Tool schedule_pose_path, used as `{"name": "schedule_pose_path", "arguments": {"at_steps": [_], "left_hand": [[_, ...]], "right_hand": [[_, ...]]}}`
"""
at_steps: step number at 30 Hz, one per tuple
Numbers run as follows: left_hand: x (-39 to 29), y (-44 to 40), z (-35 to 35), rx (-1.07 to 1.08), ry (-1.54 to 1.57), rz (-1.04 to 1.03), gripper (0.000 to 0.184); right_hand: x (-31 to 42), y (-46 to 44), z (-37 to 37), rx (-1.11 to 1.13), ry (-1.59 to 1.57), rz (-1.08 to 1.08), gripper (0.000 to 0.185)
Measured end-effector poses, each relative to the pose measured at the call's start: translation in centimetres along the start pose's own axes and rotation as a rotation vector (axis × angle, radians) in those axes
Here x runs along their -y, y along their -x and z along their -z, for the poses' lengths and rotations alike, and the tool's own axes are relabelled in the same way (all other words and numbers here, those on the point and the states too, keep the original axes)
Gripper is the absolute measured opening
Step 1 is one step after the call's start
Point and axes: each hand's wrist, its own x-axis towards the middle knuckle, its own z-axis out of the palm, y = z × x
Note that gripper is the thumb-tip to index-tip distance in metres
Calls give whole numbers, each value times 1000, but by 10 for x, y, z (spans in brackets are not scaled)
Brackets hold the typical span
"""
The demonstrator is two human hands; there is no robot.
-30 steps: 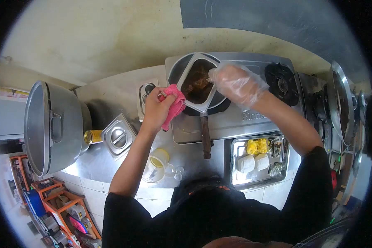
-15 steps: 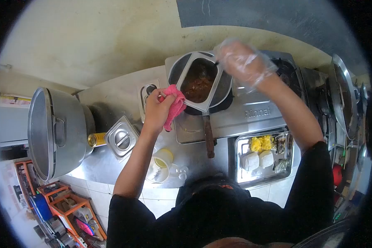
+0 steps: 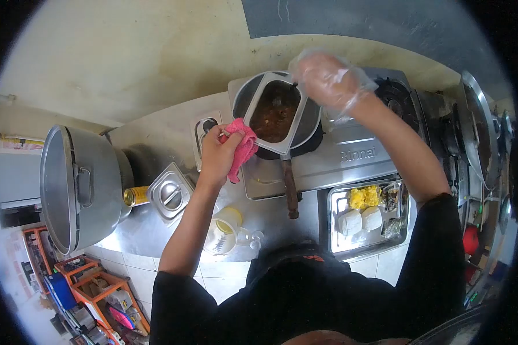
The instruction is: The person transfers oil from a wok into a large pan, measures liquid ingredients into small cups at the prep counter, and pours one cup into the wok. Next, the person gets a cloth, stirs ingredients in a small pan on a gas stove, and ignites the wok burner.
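My left hand [image 3: 220,150] is closed on a pink cloth [image 3: 245,150], which presses against the near left side of a rectangular metal food pan [image 3: 294,123]. Brown, saucy food [image 3: 272,118] lies inside that pan. The pan rests over a round pot [image 3: 313,118] whose wooden handle [image 3: 290,192] points towards me. My right hand [image 3: 331,83], in a clear plastic glove, is curled above the pan's far right corner. Something dark and thin shows at its fingers, but what it grips is mostly hidden.
The pot stands on a steel Rinnai stove [image 3: 351,167]. A tray [image 3: 335,250] at the right holds yellow food, white blocks and wrapped pieces. Leftward are a metal lid [image 3: 170,194], a yellow can [image 3: 135,196], a large stockpot [image 3: 92,213] and a plastic jug [image 3: 227,221].
My gloved right hand has shifted slightly left and up over the pan's corner. The food in the pan looks stirred a little. My left hand keeps its hold on the cloth.
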Motion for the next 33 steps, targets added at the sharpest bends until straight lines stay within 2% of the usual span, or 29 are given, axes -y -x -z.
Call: {"name": "schedule_pose_path", "arguments": {"at_steps": [2,4,5,7,8,10,11,12,14,15,16,18,19,21,24,28,30,31,33], "left_hand": [[-4,2,-2,-13,-18,7,28],[-5,0,0,-27,-40,14,28],[-3,-1,3,-16,-54,7,29],[2,-1,3,-2,-66,0,29],[2,-1,2,-6,-40,3,29],[0,-3,1,-6,-21,0,28],[2,-2,1,-4,-18,-8,28],[2,-1,1,0,-14,-17,28],[-5,3,-2,9,-27,7,28],[-9,4,-3,9,-38,27,28],[-9,2,-3,16,-45,23,28],[-4,1,-1,-7,-65,-10,28],[-4,2,-1,-8,-67,-8,28],[-5,1,-2,-16,-69,11,28],[-7,3,-2,2,-41,18,28],[-1,-3,1,-5,-91,14,29],[-1,-1,1,-7,-83,11,30],[1,-1,2,-8,-83,18,30],[3,-1,2,-16,-46,6,30]], "right_hand": [[3,-1,2,-96,-103,76,15],[1,-6,6,16,-104,-127,11],[2,-4,-2,20,-110,-129,11],[2,3,-18,-128,-158,75,9],[0,5,-19,-132,-155,72,9],[-4,7,-20,-196,-17,301,9],[20,-3,16,14,-355,-137,6],[24,0,12,10,-357,-148,6],[28,8,3,72,-103,40,4],[36,11,-5,19,-204,-94,6],[30,9,-4,10,-201,-99,6],[14,4,-4,-182,-41,245,9],[22,6,-8,-183,-43,244,9],[42,12,-15,48,-188,-36,11],[29,2,3,-29,-225,73,11],[27,12,-7,-31,-188,46,11],[13,5,4,-206,-185,207,11],[14,7,3,-202,-189,205,11],[15,7,3,116,-10,-2,7]]}}
